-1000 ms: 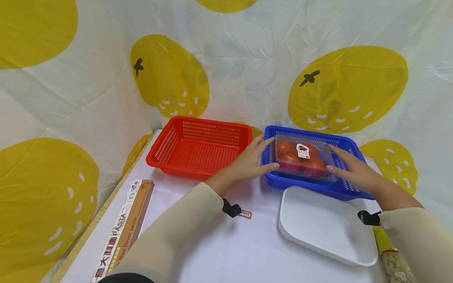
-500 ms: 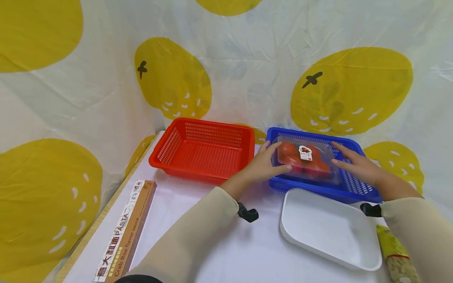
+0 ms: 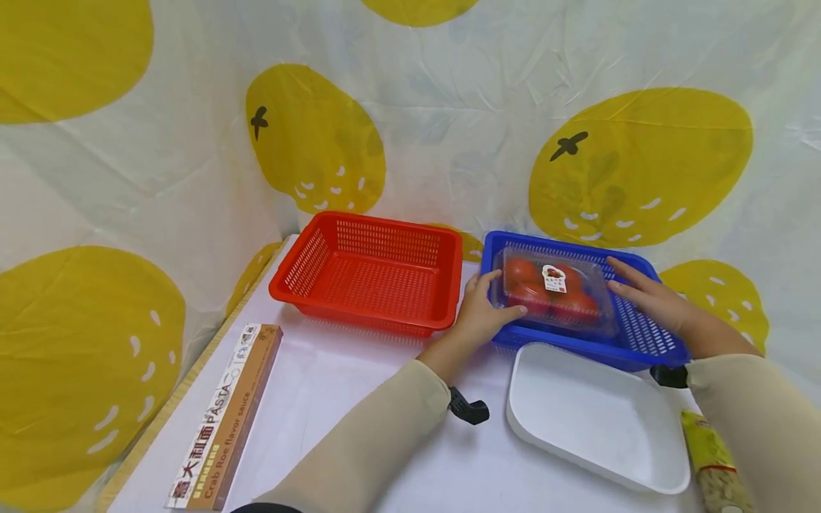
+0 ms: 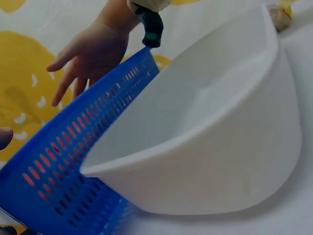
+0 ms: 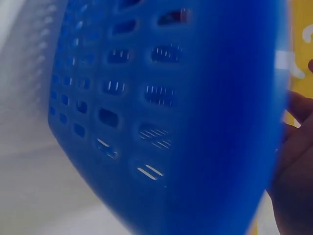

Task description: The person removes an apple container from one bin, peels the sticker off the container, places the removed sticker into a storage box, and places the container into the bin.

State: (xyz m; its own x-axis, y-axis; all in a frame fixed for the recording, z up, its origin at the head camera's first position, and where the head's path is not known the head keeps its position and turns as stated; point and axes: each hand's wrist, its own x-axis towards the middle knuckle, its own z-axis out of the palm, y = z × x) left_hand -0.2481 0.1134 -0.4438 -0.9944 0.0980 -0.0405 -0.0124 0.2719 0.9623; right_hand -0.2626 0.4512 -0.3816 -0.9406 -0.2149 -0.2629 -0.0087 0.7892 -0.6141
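A clear plastic box of tomatoes (image 3: 545,292) with a white label lies inside the blue basket (image 3: 663,349). At the basket's left end is my left hand (image 3: 477,313), its fingers along the rim and its thumb reaching over the front corner beside the box. My right hand (image 3: 661,303) hovers over the basket's right part, fingers pointing at the box's right side. The left wrist view shows this right hand (image 4: 98,56) spread above the rim. In the right wrist view, the slotted blue wall (image 5: 117,88) fills most of the picture and partly covers the hand.
A white tray (image 3: 596,420) sits right in front of the blue basket. Left of it stands a red basket (image 3: 372,285). A pasta box (image 3: 224,420) lies near the table's left edge, and a yellow-topped bag (image 3: 715,456) at the lower right. A patterned cloth (image 3: 449,142) hangs behind.
My left hand has shifted slightly down along the basket's left end, and its forearm has swung right. My right hand has drawn slightly away from the box, which stays in the blue basket.
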